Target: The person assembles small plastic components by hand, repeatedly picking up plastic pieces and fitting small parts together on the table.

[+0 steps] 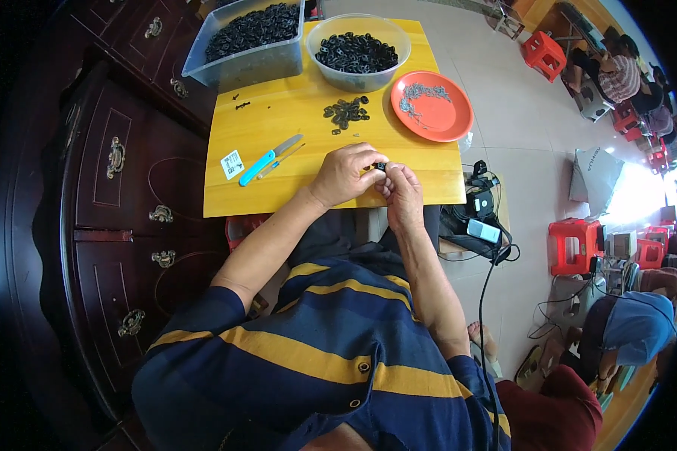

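Note:
Above the table's near edge, my left hand [347,174] and my right hand [402,194] meet. Between their fingertips they pinch a small black plastic part [381,166], mostly covered by the fingers. Just beyond my hands lies a loose pile of small black parts [346,114]. To the right, an orange-red plate [445,131] carries many tiny silvery metal pieces [421,93]. A turquoise-handled knife [259,167] lies left of my left hand, with a thin pointed tool [280,161] alongside it.
A clear rectangular tub [244,75] and a round clear bowl [362,80], both full of black parts, stand at the table's [226,197] far side. A white label [232,164] lies at left. Dark drawers [139,180] flank the table. Cables, red stools [572,246] and other people are at right.

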The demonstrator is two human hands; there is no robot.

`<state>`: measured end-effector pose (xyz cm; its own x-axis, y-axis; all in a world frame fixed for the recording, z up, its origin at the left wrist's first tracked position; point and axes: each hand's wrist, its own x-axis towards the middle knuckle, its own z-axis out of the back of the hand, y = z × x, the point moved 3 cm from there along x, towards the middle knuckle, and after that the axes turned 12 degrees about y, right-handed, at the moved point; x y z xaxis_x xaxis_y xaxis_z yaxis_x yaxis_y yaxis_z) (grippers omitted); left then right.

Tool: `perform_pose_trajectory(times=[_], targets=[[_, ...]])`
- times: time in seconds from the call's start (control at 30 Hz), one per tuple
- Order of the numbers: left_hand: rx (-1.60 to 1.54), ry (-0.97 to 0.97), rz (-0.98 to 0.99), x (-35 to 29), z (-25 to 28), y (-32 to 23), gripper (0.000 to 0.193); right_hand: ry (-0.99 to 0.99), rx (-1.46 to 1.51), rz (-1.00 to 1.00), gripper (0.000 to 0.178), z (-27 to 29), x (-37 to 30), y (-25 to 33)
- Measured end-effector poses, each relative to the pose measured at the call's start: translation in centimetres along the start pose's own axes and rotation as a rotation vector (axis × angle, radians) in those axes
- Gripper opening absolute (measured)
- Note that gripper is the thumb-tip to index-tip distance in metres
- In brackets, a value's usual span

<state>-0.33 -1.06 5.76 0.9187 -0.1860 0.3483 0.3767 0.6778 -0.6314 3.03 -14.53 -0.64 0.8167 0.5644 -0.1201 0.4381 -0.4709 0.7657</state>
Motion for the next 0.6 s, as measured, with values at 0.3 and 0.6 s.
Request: perform_pose_trajectory(times=[0.3, 0.6], targets=[[0.029, -0.013, -0.032, 0.1, 0.4, 0.4, 0.017, 0.006, 0.041, -0.019, 0.011, -0.5, 0.1, 0.1], [-0.009, 0.012, 0.026, -0.4, 0.2, 0.6, 0.021, 0.021, -0.167, 0.023, 0.016, 0.2, 0.5, -0.2]])
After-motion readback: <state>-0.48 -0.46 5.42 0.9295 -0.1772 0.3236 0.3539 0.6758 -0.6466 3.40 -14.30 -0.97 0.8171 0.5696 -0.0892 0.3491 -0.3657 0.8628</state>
